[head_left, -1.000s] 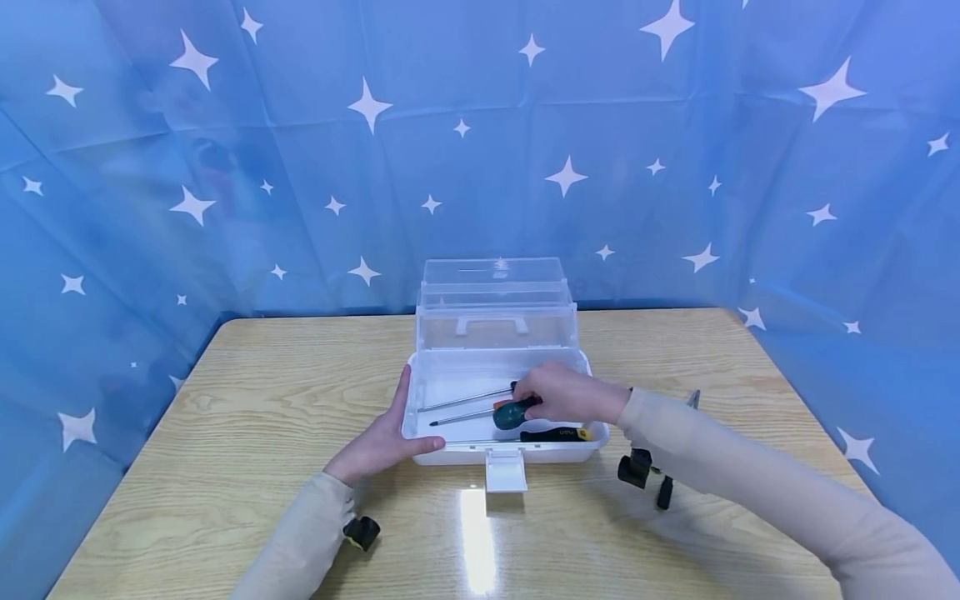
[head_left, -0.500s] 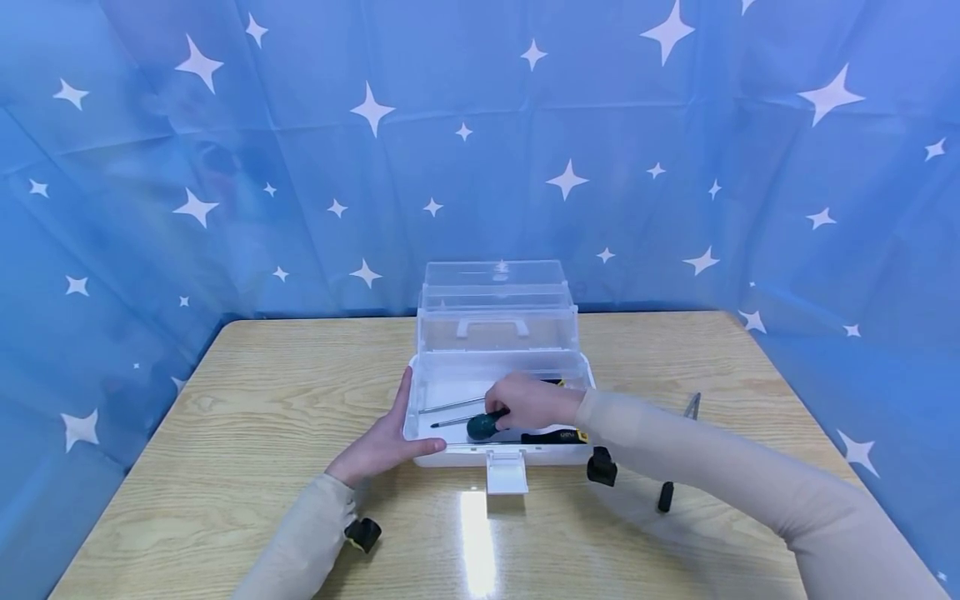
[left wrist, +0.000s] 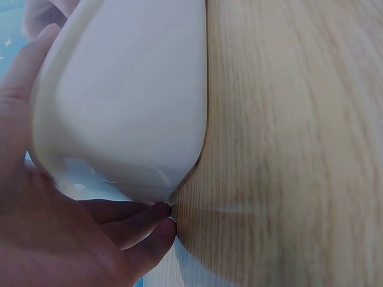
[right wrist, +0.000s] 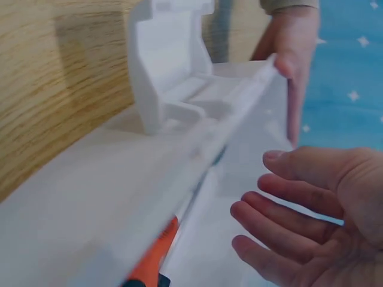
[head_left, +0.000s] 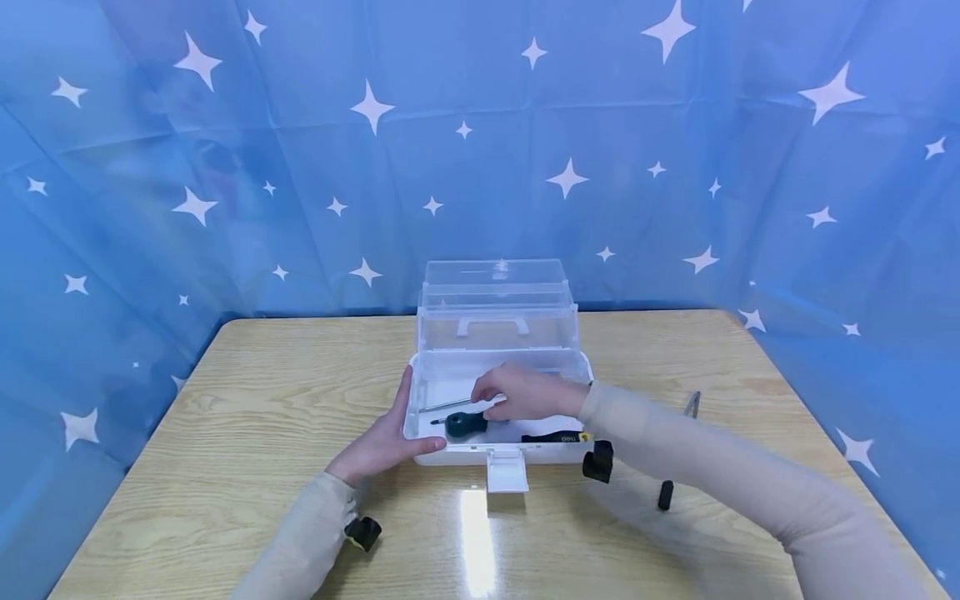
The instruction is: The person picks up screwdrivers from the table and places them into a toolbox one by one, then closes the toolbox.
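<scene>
A white toolbox (head_left: 551,457) stands on the table, its clear lid (head_left: 495,296) raised at the back. My left hand (head_left: 382,446) grips its left end, thumb along the front rim and fingertips down at the base in the left wrist view. Inside the box, my right hand (head_left: 525,393) hovers over a green-handled screwdriver (head_left: 465,424). Its fingers (right wrist: 287,227) are spread and loose, with nothing between them in the right wrist view. Behind lies another screwdriver's metal shaft (head_left: 444,407), its handle hidden by the hand. A black-and-yellow-handled screwdriver (head_left: 555,437) lies along the front wall.
The white latch (head_left: 507,472) hangs out over the front. On the table (head_left: 285,400) to the right, a black handle end (head_left: 665,496) and a metal piece (head_left: 693,405) show either side of the right sleeve (head_left: 720,458). A blue starry curtain (head_left: 480,183) stands behind.
My right hand has carried the green-handled screwdriver leftward inside the box and let go of it, its fingers now loose above it. The left hand has stayed on the box.
</scene>
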Demonstrator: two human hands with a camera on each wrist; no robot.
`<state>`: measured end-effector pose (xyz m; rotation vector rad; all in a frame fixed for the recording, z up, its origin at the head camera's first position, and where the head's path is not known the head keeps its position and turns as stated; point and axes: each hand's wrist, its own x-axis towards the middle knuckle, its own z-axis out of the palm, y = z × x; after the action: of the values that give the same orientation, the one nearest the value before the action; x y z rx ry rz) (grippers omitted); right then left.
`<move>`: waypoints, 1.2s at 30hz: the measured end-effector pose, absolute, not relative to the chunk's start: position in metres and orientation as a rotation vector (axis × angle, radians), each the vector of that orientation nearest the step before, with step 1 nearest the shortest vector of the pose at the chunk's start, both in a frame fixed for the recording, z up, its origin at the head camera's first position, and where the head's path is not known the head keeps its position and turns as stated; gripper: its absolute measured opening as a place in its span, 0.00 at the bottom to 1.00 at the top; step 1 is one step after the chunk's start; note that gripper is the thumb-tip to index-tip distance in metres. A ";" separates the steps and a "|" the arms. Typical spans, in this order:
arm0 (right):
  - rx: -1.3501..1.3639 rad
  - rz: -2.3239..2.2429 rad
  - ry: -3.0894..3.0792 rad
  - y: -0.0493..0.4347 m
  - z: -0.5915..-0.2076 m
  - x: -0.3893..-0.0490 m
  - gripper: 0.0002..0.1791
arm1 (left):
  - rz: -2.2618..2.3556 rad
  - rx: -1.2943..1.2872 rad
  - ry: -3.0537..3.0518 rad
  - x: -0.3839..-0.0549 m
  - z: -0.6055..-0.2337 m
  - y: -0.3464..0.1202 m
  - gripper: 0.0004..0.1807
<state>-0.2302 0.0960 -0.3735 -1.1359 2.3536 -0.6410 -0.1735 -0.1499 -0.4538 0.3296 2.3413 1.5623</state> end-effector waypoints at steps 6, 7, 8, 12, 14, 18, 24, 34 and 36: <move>-1.271 -0.661 2.377 0.111 -0.363 -0.230 0.12 | 1.549 0.321 2.356 -0.175 -0.452 -0.151 0.65; -1.299 -0.662 2.384 0.114 -0.362 -0.229 0.12 | 1.544 0.316 2.357 -0.175 -0.452 -0.151 0.65; -1.321 -0.669 2.387 0.117 -0.361 -0.229 0.11 | 1.541 0.310 2.355 -0.174 -0.452 -0.151 0.65; -1.336 -0.658 2.412 0.128 -0.358 -0.226 0.12 | 1.525 0.291 2.364 -0.173 -0.453 -0.151 0.66; -1.327 -0.638 2.439 0.134 -0.355 -0.224 0.12 | 1.522 0.294 2.368 -0.173 -0.453 -0.151 0.66; -1.353 -0.603 2.512 0.147 -0.347 -0.217 0.11 | 1.528 0.311 2.364 -0.174 -0.453 -0.152 0.66; -1.292 -0.618 2.571 0.172 -0.339 -0.210 0.13 | 1.523 0.303 2.363 -0.173 -0.453 -0.149 0.66; -1.190 -0.680 2.600 0.213 -0.341 -0.201 0.15 | 1.511 0.306 2.367 -0.170 -0.452 -0.148 0.65; -1.157 -0.710 2.612 0.220 -0.340 -0.199 0.17 | 1.511 0.307 2.370 -0.171 -0.452 -0.148 0.65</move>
<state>-0.1991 0.2201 -0.3403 -1.1572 2.6120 -0.7103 -0.1709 -0.1484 -0.4522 0.3072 2.3697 1.5112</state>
